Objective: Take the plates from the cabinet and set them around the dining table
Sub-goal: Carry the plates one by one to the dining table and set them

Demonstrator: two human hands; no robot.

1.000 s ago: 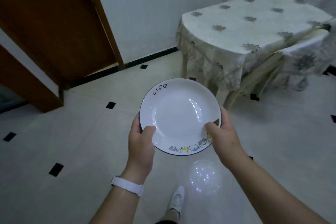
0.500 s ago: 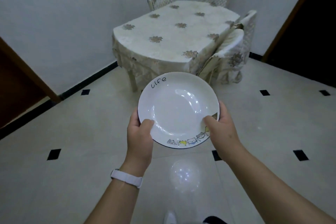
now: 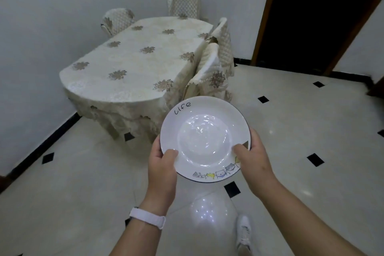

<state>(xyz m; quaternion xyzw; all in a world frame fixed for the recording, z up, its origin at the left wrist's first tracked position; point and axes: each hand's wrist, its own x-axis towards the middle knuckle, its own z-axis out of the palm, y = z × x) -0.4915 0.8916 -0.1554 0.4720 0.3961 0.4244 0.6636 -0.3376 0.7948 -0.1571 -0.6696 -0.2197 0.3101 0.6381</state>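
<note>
Plate: white, deep, dark rim line, "Life" on the far rim, small cartoon figures on the near rim. It sits lower centre of frame, carried roughly level in the air over the floor, well apart from the table. Can't tell if more plates are stacked under it. Left hand grips the lower-left rim, thumb curled over the top and fingers hidden beneath. Right hand does the same on the right rim, thumb lying on the inner slope. Both are closed firmly on the plate, same hold as in the two earlier frames. What has changed is the view. A second ago the dining table was at upper right with a wooden door at upper left. Half a second ago it was upper centre. Now it fills the upper left to centre and looks larger, and a dark doorway has come in at upper right. I read that as the person turning and walking toward the table's near rounded end, so it's the carry leg and the plate is not yet set down. The table has a floral cloth, with covered chairs at the far end, far left and right side. There's a white wristband on the left wrist and a white shoe at bottom right. Next call: pick a seat position, probably the near end or the right side by the chairs.
</note>
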